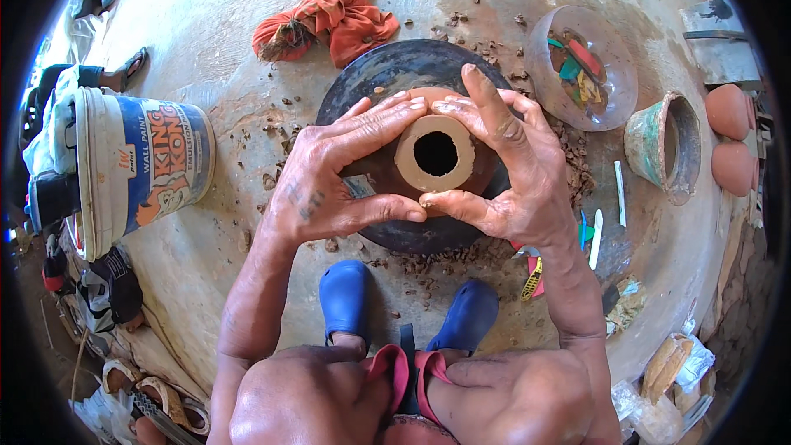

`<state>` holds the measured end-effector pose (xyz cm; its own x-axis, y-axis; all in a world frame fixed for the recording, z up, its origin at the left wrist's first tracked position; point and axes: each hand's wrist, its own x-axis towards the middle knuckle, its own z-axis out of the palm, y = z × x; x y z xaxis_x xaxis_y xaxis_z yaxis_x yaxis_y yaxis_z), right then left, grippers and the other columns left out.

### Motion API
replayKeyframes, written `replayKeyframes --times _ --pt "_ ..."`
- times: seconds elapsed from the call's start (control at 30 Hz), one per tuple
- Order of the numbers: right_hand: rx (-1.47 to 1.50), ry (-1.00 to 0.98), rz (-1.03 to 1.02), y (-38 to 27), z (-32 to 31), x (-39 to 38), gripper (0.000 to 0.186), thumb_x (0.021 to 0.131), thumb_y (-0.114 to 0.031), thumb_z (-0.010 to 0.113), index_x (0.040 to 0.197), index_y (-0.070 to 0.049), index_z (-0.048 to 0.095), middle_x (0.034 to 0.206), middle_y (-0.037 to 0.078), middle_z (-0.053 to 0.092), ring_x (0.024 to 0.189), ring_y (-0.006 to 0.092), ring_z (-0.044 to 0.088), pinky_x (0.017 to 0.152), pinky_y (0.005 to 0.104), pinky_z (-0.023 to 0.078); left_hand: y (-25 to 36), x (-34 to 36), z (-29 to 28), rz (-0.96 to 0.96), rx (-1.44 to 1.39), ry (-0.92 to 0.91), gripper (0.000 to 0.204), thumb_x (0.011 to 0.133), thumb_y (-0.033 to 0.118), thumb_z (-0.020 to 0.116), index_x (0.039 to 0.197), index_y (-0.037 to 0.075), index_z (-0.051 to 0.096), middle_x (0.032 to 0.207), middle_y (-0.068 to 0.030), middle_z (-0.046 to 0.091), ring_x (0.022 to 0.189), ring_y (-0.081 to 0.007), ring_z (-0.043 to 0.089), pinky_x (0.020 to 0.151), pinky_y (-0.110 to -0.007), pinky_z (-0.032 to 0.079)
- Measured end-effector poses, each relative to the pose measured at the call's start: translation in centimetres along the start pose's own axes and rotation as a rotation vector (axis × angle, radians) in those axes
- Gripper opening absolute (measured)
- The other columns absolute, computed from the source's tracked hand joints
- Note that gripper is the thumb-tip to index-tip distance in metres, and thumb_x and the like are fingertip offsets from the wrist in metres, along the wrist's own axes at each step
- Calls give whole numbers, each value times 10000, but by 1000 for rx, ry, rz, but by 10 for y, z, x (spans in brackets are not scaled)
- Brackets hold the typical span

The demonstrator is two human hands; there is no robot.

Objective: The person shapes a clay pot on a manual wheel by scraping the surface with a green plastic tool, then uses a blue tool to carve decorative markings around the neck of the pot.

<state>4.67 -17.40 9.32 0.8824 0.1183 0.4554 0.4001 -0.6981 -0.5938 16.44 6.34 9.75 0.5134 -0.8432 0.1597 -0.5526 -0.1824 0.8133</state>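
A reddish-brown clay pot with a pale, flat rim point(435, 185) and a dark round opening stands in the middle of a black potter's wheel point(362, 74). My left hand point(329, 156) curves around its left side, fingers at the far side and thumb at the near side. Around the right side goes my right hand point(527, 169), its index finger raised and its thumb close to the left thumb near the rim. Wet clay smears the fingers. The pot's lower wall is mostly hidden under my hands.
A paint bucket point(181, 161) lies at the left, a crumpled orange cloth point(350, 21) beyond the wheel. At the right are a clear bowl point(622, 74) with coloured tools in water, a greenish pot point(647, 144) and small clay pots point(729, 111). Clay crumbs surround the wheel; white sticks point(620, 194) lie nearby.
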Motion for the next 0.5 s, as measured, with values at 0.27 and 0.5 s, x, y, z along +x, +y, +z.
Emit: replayKeyframes --times 0.27,0.5 --pt "20 31 6 2 0 -1 1123 760 -519 912 1671 -107 401 1416 98 719 1200 282 732 1130 532 425 3 0 5 21 25 50 1021 628 437 1025 1474 14 640 1449 -202 683 1414 -350 605 1241 -496 406" --pt "-135 253 218 -4 -52 -41 897 766 -137 947 1567 -67 549 1548 158 618 1435 329 586 1189 425 459 32 -1 25 -117 289 195 942 667 459 1010 1418 3 672 1372 -232 715 1316 -359 682 1154 -477 508"
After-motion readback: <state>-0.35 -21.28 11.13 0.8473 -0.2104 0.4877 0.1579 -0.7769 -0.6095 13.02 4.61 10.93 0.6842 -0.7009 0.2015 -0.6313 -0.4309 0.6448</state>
